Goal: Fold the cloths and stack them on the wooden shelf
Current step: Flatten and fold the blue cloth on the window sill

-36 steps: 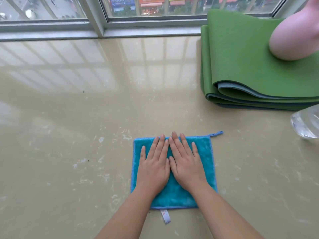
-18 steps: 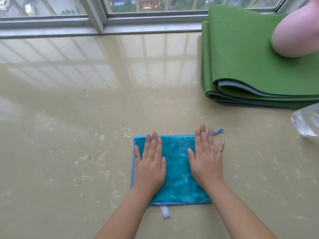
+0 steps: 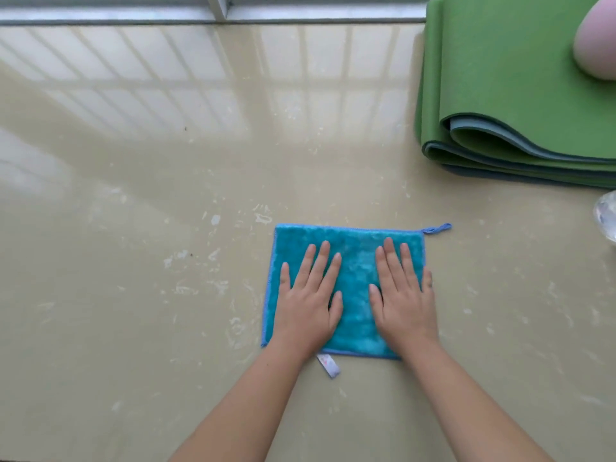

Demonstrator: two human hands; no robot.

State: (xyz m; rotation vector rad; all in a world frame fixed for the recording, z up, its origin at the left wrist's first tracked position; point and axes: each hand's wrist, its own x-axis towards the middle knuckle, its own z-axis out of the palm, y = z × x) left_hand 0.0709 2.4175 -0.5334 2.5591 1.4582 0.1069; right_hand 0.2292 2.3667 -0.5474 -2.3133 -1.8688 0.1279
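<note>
Evidently the blue cloth (image 3: 353,261) lies toward the near edge of the glossy beige surface (image 3: 166,228), well apart from the green mat (image 3: 500,78) at the far right corner. The left hand (image 3: 306,305) and right hand (image 3: 405,301) rest flat on it, fingers (image 3: 321,261) straight, gripping nothing, likely pressing its layers smooth. No wooden shelf shows.

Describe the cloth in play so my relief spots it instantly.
On the glossy beige surface, near-left of the folded green foam mat, a fluffy turquoise square cloth lies flat under the left hand and right hand. It alone has a blue corner loop and a white label tag.
</note>
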